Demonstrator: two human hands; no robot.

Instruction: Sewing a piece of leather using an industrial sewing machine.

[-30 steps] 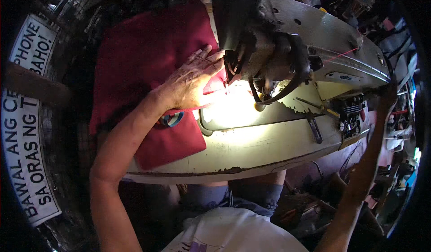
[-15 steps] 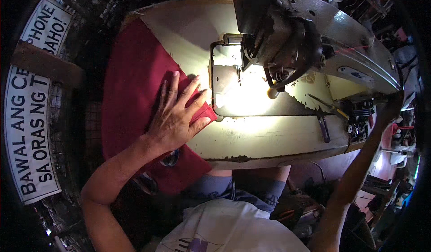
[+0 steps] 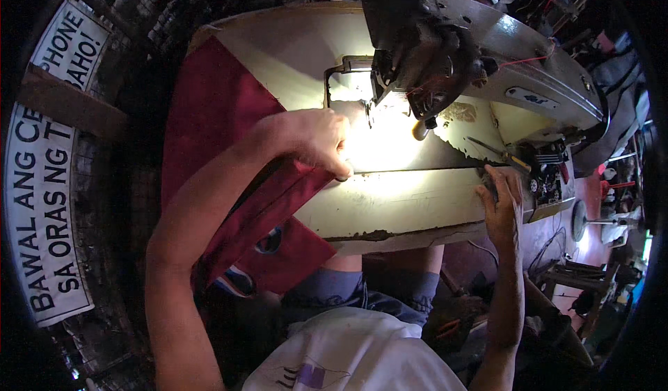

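Observation:
A dark red fabric (image 3: 212, 123) lies over the left part of the cream sewing table (image 3: 410, 199) and hangs off its front edge onto my lap. My left hand (image 3: 316, 139) is closed in a fist on a fold of this fabric, just left of the brightly lit needle plate (image 3: 390, 147). The grey sewing machine (image 3: 452, 57) stands behind it, with red thread running along its arm. My right hand (image 3: 502, 203) rests on the table's front right edge, fingers spread on the worn surface, holding nothing.
Small tools (image 3: 497, 153) lie on the table to the right of the machine, beside a dark part (image 3: 546, 175) at the corner. White signs with black letters (image 3: 42, 210) hang at the left. Clutter and a stand (image 3: 581, 220) fill the floor at the right.
My left hand went from lying flat on the fabric to a fist gripping its fold, nearer the needle plate. My right hand has come up onto the table's front edge.

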